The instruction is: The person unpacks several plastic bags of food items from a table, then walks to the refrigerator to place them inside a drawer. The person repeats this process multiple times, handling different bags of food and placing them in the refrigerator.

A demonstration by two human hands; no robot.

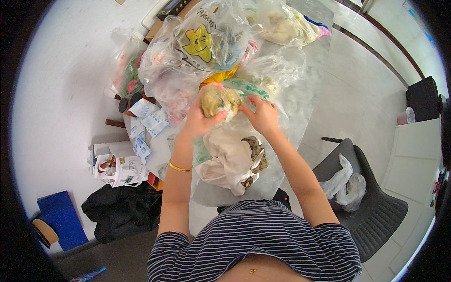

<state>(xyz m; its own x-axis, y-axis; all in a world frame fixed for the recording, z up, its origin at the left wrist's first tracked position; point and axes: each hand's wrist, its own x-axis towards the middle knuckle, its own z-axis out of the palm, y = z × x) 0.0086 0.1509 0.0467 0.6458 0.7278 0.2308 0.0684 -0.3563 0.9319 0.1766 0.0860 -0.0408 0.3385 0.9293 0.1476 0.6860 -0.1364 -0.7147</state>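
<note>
My left hand [198,121] grips a yellowish-brown rounded bundle [212,101], its fingers around the left side and underneath. A second lumpy yellowish part [232,99] sits against it on the right, with whitish material below; what they are made of is unclear. My right hand [262,114] is at the bundle's right edge, thumb and fingertips close to it; whether they pinch anything is hidden. Just behind lies a clear plastic bag with green print [250,88]. Below my hands, a cream cloth with brown patterned trim [227,158] lies crumpled on the table [303,95].
Stuffed clear plastic bags, one with a yellow star [199,42], crowd the table's far side. White-and-blue packets [155,121] lie at its left edge. A paper bag [123,167] and black cloth [123,211] are to the left. A grey chair [373,211] holding plastic bags [347,187] stands right.
</note>
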